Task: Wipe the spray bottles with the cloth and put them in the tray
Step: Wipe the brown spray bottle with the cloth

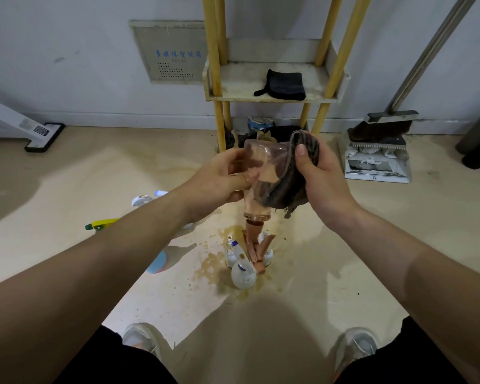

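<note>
Spray bottle (257, 159), clear, pinkish: held in the air over the floor, base tipped away and trigger head hanging toward the wearer, probably to offer the whole body for wiping. Left grip (222, 178): curled round the body, steadying it. Right grip (324, 178): clasps the dark cloth (291, 178) against the bottle's right flank. Tray (272, 98): on the yellow rack beyond, well apart, bearing a black rag (284, 84). Obscured: the flank under the cloth; the trigger overlaps the white bottles (243, 275) on the floor; contents indeterminable.
</note>
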Demonstrator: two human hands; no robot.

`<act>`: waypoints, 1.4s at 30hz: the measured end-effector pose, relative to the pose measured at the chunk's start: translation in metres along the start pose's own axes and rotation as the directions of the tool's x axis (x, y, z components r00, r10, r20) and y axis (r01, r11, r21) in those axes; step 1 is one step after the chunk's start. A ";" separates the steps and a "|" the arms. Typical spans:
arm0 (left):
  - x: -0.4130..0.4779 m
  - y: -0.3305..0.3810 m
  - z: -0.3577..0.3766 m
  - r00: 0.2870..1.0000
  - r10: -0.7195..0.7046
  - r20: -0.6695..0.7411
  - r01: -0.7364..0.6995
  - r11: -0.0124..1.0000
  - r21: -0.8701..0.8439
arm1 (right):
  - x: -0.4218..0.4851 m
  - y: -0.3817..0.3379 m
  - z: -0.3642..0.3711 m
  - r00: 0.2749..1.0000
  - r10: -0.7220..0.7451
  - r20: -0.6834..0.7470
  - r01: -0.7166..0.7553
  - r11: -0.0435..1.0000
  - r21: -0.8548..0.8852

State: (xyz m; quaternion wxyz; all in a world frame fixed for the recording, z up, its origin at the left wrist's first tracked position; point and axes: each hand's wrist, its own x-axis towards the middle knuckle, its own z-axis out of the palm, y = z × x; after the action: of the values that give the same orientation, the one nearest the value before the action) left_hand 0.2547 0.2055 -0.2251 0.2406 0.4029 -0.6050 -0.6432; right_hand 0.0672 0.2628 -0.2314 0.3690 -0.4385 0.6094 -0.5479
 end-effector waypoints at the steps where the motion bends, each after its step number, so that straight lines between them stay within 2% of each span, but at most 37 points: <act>1: 0.000 0.000 0.001 1.000 0.000 -0.023 0.000 1.000 -0.018 | 0.000 0.000 0.001 1.000 0.011 -0.002 -0.011 1.000 0.019; 4: -0.001 -0.001 0.004 0.998 0.014 -0.064 -0.015 1.000 -0.014 | -0.002 0.001 0.007 0.999 0.039 0.010 -0.040 0.996 0.077; 7: -0.001 -0.005 0.010 0.994 0.051 -0.091 -0.045 0.997 0.069 | -0.005 0.002 0.013 0.999 0.035 0.012 -0.036 0.995 0.090; 12: 0.001 -0.007 0.016 0.966 0.146 -0.211 -0.093 0.966 0.241 | -0.010 0.004 0.019 1.000 0.014 0.026 -0.014 1.000 0.005; 17: 0.001 -0.004 0.022 0.922 0.213 -0.324 -0.131 0.958 0.257 | -0.020 0.005 0.030 0.999 0.017 0.040 -0.019 0.999 0.045; 19: 0.001 -0.001 0.020 0.938 0.175 -0.298 -0.111 0.969 0.220 | -0.017 0.004 0.029 0.999 0.022 0.024 -0.023 0.998 0.067; 22: -0.001 0.005 0.013 0.977 0.068 -0.200 -0.069 0.998 0.004 | -0.006 0.003 0.020 0.999 0.051 0.002 -0.051 0.986 0.156; 24: -0.001 0.005 0.009 0.981 0.057 -0.183 -0.071 0.995 -0.068 | -0.001 0.005 0.015 0.997 0.077 0.016 -0.079 0.973 0.219; 29: -0.002 0.007 -0.001 0.992 0.079 -0.096 -0.086 0.994 -0.066 | 0.001 0.004 0.017 0.994 0.108 0.033 -0.113 0.953 0.280; 33: -0.004 0.016 -0.016 0.995 0.102 0.001 -0.102 0.994 0.023 | -0.005 -0.002 0.019 0.989 0.103 0.107 -0.134 0.930 0.343; 37: -0.006 0.016 -0.021 0.993 0.058 0.101 -0.049 0.995 -0.081 | -0.007 -0.005 0.020 0.988 0.060 0.146 -0.106 0.936 0.334; 40: -0.009 0.015 -0.012 0.993 0.103 0.057 -0.101 0.995 -0.025 | -0.009 -0.008 0.021 0.991 -0.005 0.132 -0.029 0.967 0.254; 42: -0.010 0.013 -0.003 0.991 0.124 -0.047 -0.126 0.992 -0.032 | -0.011 -0.005 0.025 0.993 -0.037 0.111 0.020 0.989 0.149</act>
State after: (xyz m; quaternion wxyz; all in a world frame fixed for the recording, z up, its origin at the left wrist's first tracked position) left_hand 0.2603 0.2096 -0.2106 0.3008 0.3742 -0.6123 -0.6282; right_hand 0.0946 0.2646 -0.2296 0.4266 -0.4490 0.5389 -0.5709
